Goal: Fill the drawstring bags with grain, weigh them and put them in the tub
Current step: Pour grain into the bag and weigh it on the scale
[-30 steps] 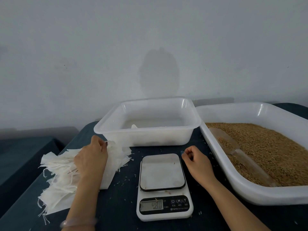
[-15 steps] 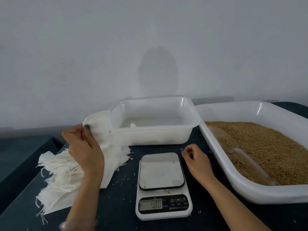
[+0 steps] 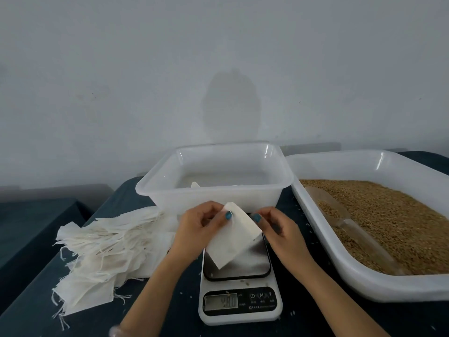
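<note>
Two grips pinch one white drawstring bag point(image 3: 233, 242): the left grip point(image 3: 196, 227) at its upper left corner, the right grip point(image 3: 279, 229) at its upper right edge, thumbs on top. Flat and tilted, the bag hangs over the scale point(image 3: 239, 302) plate near the bench's point(image 3: 155, 307) front edge, just before the clear tub point(image 3: 213, 195). Its drawstring cannot be made out, and the scale's display is too blurred to read.

Dim, even, bluish indoor light, with a faint rounded shadow on the grey wall point(image 3: 230, 105) straight ahead. Small bright glints streak the rims of the tub point(image 3: 267, 148) and the grain tray point(image 3: 380, 159). The wide lens bows the picture's edges, and the digits on the scale point(image 3: 239, 305) are smeared and unreadable.
</note>
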The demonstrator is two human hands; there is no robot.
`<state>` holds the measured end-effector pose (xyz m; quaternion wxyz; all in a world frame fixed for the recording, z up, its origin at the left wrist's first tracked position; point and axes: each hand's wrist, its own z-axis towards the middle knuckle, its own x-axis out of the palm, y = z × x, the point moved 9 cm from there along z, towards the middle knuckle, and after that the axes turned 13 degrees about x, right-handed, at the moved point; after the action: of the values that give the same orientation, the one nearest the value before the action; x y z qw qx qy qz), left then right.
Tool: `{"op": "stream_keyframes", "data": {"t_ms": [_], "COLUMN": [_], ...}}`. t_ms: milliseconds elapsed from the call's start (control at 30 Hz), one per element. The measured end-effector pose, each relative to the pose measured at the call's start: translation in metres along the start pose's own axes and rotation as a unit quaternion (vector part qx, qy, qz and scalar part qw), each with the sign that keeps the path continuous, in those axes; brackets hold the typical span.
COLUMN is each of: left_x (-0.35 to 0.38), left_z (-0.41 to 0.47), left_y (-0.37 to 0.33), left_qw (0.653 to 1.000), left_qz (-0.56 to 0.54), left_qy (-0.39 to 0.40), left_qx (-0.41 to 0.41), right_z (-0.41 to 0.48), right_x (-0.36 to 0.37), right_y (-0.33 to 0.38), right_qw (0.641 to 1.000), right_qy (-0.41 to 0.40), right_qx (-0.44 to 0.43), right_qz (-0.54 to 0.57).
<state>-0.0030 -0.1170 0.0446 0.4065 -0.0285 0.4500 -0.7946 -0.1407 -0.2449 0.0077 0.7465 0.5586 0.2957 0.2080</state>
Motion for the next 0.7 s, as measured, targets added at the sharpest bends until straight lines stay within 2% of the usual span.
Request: {"op": "stream_keyframes", "data": {"t_ms": [167,333,533,700], "left_x": [0.012,0.008,0.008,0.005], "left_z": [-0.004,-0.003,-0.003,-0.003], "left_y": [0.001,0.004,0.005,0.010], "left_qw": [0.999,1.000,0.998,0.999], "left_qz": [0.031,0.027,0.042,0.030], "left_qy": [0.032,0.012,0.034,0.017], "left_qx": [-0.005,-0.005,-0.013,-0.030], "right_z": [-0.011,-0.008,-0.002,-0.001], "right_x": [0.018,0.007,-0.009,-0.010], "right_y": [0.014,0.014,0.012,0.011], "right_qw": [0.998,0.999,0.998,0.997], "right_qy": [0.061,0.031,-0.037,-0.053], "right_qx": [-0.030,-0.041,-0.041,-0.043], "right_qz": [0.002,-0.007,0.015,0.020]}}
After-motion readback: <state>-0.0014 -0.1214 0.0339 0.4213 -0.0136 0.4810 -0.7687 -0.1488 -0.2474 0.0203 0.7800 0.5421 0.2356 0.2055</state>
